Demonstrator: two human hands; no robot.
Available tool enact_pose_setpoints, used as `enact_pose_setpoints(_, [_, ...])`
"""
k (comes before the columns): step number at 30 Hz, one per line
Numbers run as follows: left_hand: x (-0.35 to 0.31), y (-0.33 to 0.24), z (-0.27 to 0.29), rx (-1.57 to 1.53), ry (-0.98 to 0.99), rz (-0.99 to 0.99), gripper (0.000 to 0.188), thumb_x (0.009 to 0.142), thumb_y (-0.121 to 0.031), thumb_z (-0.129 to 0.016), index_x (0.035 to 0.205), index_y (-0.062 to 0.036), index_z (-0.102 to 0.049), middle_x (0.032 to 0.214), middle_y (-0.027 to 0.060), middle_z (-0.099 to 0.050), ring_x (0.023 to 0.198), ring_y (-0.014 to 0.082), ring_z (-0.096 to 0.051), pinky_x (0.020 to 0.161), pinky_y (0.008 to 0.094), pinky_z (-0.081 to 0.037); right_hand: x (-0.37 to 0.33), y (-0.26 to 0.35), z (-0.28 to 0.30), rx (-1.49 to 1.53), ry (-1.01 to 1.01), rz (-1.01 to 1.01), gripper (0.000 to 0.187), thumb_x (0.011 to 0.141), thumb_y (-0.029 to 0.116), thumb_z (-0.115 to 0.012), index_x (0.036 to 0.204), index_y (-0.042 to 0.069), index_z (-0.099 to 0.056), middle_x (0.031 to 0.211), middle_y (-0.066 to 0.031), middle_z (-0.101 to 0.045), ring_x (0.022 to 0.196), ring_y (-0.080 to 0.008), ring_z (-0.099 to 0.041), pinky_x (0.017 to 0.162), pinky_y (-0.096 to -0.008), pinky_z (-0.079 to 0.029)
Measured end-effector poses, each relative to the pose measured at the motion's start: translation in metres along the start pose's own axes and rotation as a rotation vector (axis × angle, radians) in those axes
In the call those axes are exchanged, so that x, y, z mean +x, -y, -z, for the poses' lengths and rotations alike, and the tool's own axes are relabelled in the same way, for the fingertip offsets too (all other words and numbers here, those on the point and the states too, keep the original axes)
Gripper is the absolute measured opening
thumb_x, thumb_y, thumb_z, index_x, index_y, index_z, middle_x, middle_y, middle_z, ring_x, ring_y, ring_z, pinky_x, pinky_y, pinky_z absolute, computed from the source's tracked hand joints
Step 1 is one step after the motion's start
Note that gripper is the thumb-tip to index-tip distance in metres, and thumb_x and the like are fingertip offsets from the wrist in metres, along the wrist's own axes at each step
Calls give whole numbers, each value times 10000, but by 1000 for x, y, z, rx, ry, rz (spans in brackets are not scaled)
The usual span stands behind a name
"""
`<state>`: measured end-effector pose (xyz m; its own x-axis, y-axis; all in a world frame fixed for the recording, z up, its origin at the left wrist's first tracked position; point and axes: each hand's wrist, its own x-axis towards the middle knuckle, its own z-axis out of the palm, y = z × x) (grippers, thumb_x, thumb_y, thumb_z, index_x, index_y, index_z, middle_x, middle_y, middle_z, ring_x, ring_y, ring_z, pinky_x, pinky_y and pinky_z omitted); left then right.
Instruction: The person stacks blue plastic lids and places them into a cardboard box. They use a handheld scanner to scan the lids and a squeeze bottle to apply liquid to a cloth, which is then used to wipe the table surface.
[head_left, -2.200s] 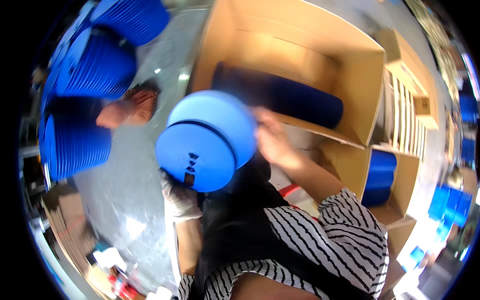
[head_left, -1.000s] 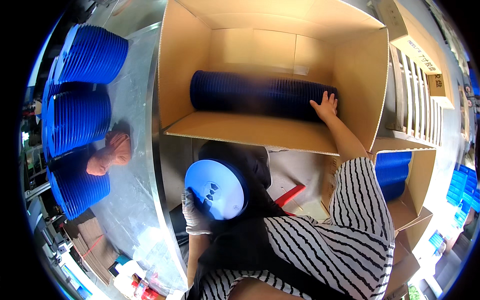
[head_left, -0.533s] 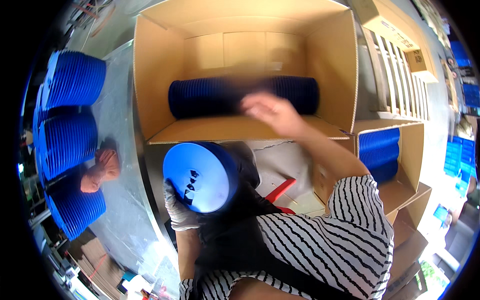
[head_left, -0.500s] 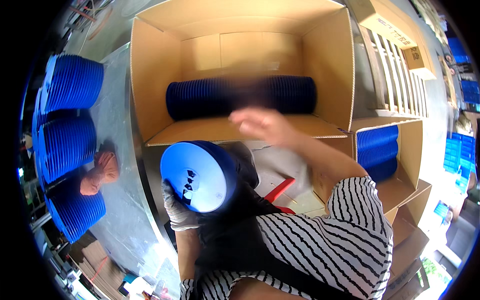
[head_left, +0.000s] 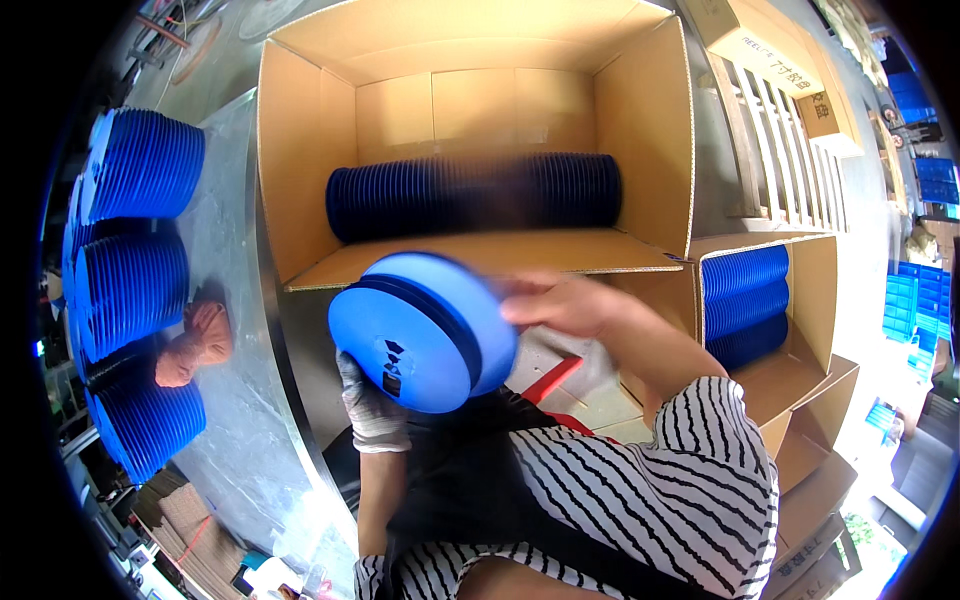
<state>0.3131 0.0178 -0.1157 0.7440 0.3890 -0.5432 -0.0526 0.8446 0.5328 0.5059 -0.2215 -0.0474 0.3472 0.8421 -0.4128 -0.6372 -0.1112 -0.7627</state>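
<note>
My left hand, in a white and grey glove, grips the lower left rim of a blue plastic reel. The reel is tilted, its near face showing a slotted centre; a dark gap parts this face from the lighter blue disc behind it. Whether this is one reel or several pressed together, I cannot tell. My bare right hand, somewhat blurred, has its fingers at the right rim of the rear disc. Beyond, a row of blue reels lies in an open cardboard box; its middle is smeared.
Stacks of blue reels and a crumpled orange-pink cloth or glove are on the metal table at left. On the right stand a smaller box of reels and a pallet. A red object lies below my right forearm.
My right hand has come back from the large box's front to the right rim of the reel. The reel has turned and risen slightly, showing the gap and the rear disc.
</note>
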Motion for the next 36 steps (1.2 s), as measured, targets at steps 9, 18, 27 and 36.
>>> enact_pose_setpoints(9, [-2, 8, -15, 69, -72, 89, 681, 856, -483, -699, 1346, -52, -503, 1297, 119, -580, 1158, 279, -578, 1004, 438, -481, -31, 41, 218, -537, -1048, 158, 205, 935, 226, -647, 938, 22, -625, 810, -12, -590, 714, -101, -569, 642, -280, -539])
enact_pose_setpoints(18, [0, 10, -7, 139, -59, 72, 737, 868, -531, -658, 1383, -38, -469, 1325, 133, -562, 1176, 293, -556, 1040, 459, -436, 43, -6, 275, -1404, -1240, -384, 536, 908, 339, -617, 1293, -11, -485, 1183, -235, -623, 1088, -386, -618, 938, -451, -506])
enact_pose_setpoints(27, [5, 13, -16, 168, -133, 115, 730, 837, -522, -704, 1329, -19, -509, 1248, 146, -599, 1100, 287, -597, 965, 438, -492, 86, -83, 319, -1326, -1083, -378, 970, 897, 553, -565, 1547, 34, -66, 1611, -212, -43, 1485, -403, -16, 1201, -472, -125])
enact_pose_setpoints(36, [15, 10, -27, 281, -161, 171, 802, 833, -566, -679, 1377, -16, -466, 1276, 148, -586, 1128, 297, -578, 1008, 446, -465, 96, -145, 335, -1568, -1115, -103, 824, 905, 651, -470, 1532, 160, -256, 1575, -237, -183, 1458, -435, -125, 1184, -517, -131])
